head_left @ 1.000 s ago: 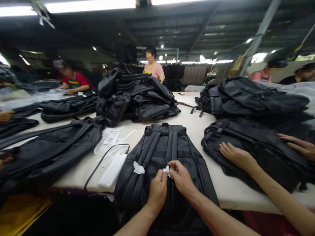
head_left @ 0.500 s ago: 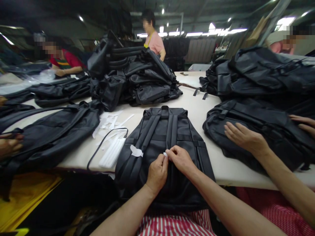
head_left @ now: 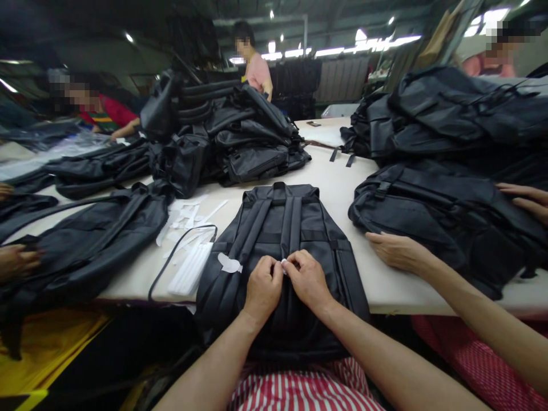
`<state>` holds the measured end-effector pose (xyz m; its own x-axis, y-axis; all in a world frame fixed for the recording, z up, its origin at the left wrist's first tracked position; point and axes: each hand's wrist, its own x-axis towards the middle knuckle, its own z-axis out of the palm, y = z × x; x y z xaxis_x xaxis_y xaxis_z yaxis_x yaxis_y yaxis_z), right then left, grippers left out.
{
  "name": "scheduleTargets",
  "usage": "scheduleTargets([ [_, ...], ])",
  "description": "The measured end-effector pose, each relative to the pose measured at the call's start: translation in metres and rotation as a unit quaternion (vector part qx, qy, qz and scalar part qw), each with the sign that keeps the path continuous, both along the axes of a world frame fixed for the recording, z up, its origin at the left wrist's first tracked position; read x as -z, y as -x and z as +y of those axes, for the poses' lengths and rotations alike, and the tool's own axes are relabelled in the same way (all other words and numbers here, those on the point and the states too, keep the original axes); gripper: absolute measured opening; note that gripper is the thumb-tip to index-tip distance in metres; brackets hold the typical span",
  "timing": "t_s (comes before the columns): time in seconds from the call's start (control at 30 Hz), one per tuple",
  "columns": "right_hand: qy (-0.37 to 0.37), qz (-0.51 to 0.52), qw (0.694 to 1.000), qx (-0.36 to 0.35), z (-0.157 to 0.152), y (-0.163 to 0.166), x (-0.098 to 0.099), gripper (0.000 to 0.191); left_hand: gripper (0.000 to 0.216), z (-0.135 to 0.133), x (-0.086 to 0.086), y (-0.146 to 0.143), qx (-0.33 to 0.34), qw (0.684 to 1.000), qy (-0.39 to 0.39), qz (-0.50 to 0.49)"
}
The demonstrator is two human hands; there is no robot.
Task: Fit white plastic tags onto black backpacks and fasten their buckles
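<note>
A black backpack (head_left: 314, 249) lies on the table before me, its straps facing up and its top handle pointing away. My left hand (head_left: 262, 289) and my right hand (head_left: 310, 281) meet over the right-hand shoulder strap (head_left: 291, 222). Between their pinched fingertips shows a small white strip (head_left: 283, 262), mostly covered by the fingers. Around the other shoulder strap a white paper-like piece (head_left: 230, 263) is wrapped, its ends sticking out to the side.
Left of the backpack lie a stack of white strips (head_left: 190, 273), loose strips (head_left: 187, 219) and a black cord (head_left: 165, 260). Black bags are heaped at the back (head_left: 252, 134) and right (head_left: 454, 120). A co-worker's hand (head_left: 396, 251) is beside another backpack (head_left: 411, 217); another hand (head_left: 19, 260) is at left.
My hands keep their pinch at the strap, thumbs now closer together around the white strip. The co-worker's hand at right has slid down off the bag's top toward its near edge.
</note>
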<state>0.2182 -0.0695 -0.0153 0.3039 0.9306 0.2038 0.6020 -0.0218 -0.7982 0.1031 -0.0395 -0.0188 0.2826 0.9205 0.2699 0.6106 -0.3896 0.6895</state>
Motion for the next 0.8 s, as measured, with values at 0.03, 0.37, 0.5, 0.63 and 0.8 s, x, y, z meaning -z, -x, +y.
scheduleTargets([
  [0.03, -0.015, -0.021, 1.000, -0.003, -0.002, 0.001, -0.001, 0.015, 0.021, 0.001, -0.001, 0.000, -0.004, 1.000, 0.001, 0.002],
  [0.37, 0.084, -0.117, 0.989, -0.034, -0.001, 0.000, -0.010, 0.016, 0.022, 0.006, 0.002, 0.004, -0.049, 0.996, 0.049, -0.055],
  [0.5, 0.142, -0.072, 0.986, -0.045, 0.002, -0.006, -0.018, 0.017, 0.021, 0.006, 0.001, 0.007, -0.037, 0.998, -0.033, -0.047],
  [0.63, 0.141, -0.093, 0.985, -0.023, -0.002, -0.008, -0.019, 0.018, 0.020, 0.009, -0.001, 0.009, -0.034, 0.996, -0.038, -0.066],
  [0.8, 0.150, -0.050, 0.987, -0.011, -0.004, -0.012, -0.012, 0.017, 0.023, 0.009, 0.002, 0.011, -0.055, 0.987, 0.060, -0.136],
])
